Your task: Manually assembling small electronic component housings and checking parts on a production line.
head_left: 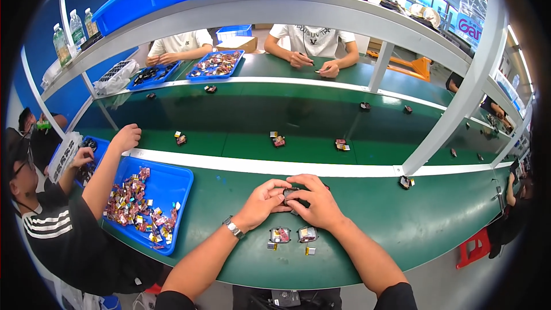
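Note:
My left hand (262,202) and my right hand (317,202) meet over the green table, their fingers closed around a small black casing (291,193) that looks like a watch-sized housing. The fingers cover most of it. Just below my hands lie two open casings side by side, a left one (280,235) with a red circuit board inside and a right one (307,233) with a pale inside. A small flat battery (310,251) hangs out below the right casing, and another battery (272,246) lies below the left one.
At left stands a blue tray (179,181) of red circuit boards with batteries. A co-worker's arm (103,175) reaches over its far edge. Beyond a white rail (258,165), several small assemblies lie on a green belt (229,143). A shelf post (447,120) rises at right; another casing (406,182) lies near it.

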`<state>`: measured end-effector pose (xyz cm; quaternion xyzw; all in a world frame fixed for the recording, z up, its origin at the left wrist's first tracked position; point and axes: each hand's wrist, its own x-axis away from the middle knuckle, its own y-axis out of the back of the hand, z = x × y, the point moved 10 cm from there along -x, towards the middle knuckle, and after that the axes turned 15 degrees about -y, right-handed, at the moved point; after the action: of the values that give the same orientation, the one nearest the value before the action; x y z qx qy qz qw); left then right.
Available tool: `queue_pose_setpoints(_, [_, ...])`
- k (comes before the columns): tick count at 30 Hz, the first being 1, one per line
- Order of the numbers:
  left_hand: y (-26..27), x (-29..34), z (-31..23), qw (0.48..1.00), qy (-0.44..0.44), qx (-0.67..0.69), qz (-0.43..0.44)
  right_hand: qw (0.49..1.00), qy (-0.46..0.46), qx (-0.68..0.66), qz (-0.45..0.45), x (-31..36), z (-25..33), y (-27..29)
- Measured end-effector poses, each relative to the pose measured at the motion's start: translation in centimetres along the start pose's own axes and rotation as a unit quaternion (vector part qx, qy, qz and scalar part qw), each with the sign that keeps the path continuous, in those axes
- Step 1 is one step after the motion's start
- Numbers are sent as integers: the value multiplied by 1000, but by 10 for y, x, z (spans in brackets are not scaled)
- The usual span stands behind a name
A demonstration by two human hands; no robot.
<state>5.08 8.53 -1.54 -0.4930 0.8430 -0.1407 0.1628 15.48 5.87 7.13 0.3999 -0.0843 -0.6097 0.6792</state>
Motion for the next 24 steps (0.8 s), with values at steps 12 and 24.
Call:
queue_pose_setpoints(12, [-9, 3, -5, 1000, 8, -8, 24, 993, -91, -71, 14, 4, -20, -3])
queue_pose_setpoints(24, [-7, 2, 0, 1000, -5, -3, 14, 995, -68, -59, -50, 11, -16, 2])
